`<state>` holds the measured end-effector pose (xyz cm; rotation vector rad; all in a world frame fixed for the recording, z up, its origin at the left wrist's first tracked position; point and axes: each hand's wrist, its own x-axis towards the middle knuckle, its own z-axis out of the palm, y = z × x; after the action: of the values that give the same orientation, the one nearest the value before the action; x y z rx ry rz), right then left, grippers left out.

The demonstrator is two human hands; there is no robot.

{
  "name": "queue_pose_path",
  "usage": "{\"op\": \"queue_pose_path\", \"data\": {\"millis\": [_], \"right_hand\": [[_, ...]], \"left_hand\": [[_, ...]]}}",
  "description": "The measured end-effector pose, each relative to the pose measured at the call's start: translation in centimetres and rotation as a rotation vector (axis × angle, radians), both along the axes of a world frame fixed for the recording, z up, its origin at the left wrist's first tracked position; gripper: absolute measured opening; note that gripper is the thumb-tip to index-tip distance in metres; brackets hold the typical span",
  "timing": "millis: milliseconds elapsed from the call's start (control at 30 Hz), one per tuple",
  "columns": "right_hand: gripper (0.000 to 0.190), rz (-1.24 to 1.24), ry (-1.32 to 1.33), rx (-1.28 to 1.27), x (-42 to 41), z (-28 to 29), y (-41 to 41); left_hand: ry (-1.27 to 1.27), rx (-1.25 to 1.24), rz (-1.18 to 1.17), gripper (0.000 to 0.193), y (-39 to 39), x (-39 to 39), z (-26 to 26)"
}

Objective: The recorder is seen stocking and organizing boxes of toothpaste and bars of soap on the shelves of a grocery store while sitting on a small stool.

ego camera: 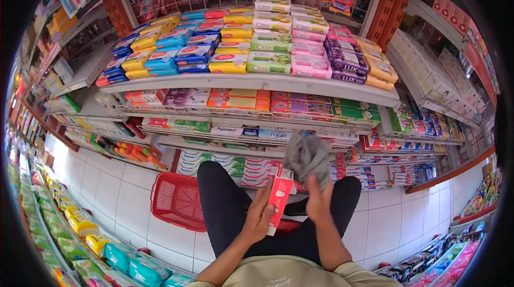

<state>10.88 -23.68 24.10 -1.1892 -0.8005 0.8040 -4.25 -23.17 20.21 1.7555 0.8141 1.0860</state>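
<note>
Between my knees, my left hand grips a red and white toothpaste carton, tilted with its upper end leaning right. A crumpled grey cloth, slightly blurred, is gripped in my right hand just right of the carton's top. The cloth stands before the low shelves and hides part of them. On the bottom shelf behind my hands lie stacked Pepsodent toothpaste cartons, green and white ones to the left and red and white ones nearer the middle.
A red plastic basket sits on the white tiled floor beside my left knee. Above, the protruding edge of a white shelf carries stacked soap bars. Wire-fronted racks run below it. Stocked shelves stand behind me on both sides.
</note>
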Motion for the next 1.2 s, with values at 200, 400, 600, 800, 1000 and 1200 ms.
{"op": "queue_pose_path", "data": {"millis": [200,400,600,800,1000,1200], "right_hand": [[0.052,0.539,-0.691,0.166,4.5,2.3,0.2],[0.041,0.292,-0.824,-0.022,7.2,-0.9,-0.2],[0.043,0.121,-0.547,-0.019,3.0,-1.5,-1.3],[0.047,0.414,-0.986,0.096,-2.1,-1.3,-2.2],[0.049,0.340,-0.891,0.043,-1.2,-2.1,-3.1],[0.056,0.267,-1.050,0.034,-0.7,-0.9,-3.1]], "left_hand": [[0.124,-0.078,-0.091,0.045,0.3,-1.5,-0.1],[-0.048,-0.225,-0.042,0.043,0.3,-1.4,-1.7],[-0.442,-0.570,-0.032,0.056,2.3,0.7,-1.5],[-0.514,-0.539,0.254,0.051,2.5,1.9,-2.0],[-0.498,-0.560,0.141,0.051,1.0,2.3,-3.7],[-0.723,-0.755,0.098,0.040,1.1,4.0,-4.3]]}}
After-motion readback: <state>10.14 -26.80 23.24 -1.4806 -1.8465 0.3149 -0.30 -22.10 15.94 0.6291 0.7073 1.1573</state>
